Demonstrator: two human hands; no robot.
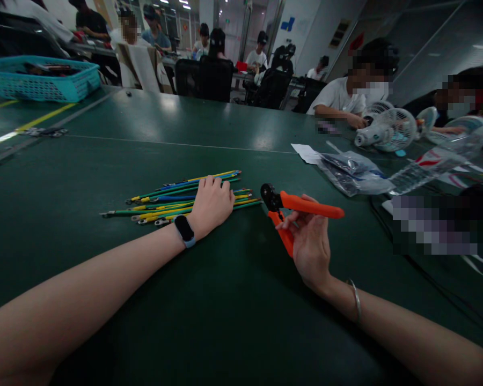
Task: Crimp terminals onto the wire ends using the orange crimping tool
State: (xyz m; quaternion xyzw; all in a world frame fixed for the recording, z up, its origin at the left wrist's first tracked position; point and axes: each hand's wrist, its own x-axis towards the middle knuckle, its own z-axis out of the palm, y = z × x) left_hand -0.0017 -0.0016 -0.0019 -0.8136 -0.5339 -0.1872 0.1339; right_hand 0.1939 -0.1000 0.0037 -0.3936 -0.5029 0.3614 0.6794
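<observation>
A loose bundle of yellow, green and blue wires (173,198) lies on the green table, several of them with metal lugs at their left ends. My left hand (212,203) rests over the right part of the bundle, palm down. Its fingers curl down onto the wires, and the fingertips are hidden. Just right of the wire ends, my right hand (310,241) holds a crimping tool (284,206) with orange handles and a black head. The handles are spread apart and the head points up and left, close to the wires but apart from them.
A turquoise basket (44,80) with dark items stands at the far left. Beyond the right hand lie clear plastic bags (354,171), a plastic bottle (430,161) and black cables (410,262). White fans (386,128) stand at the back right, where people sit working.
</observation>
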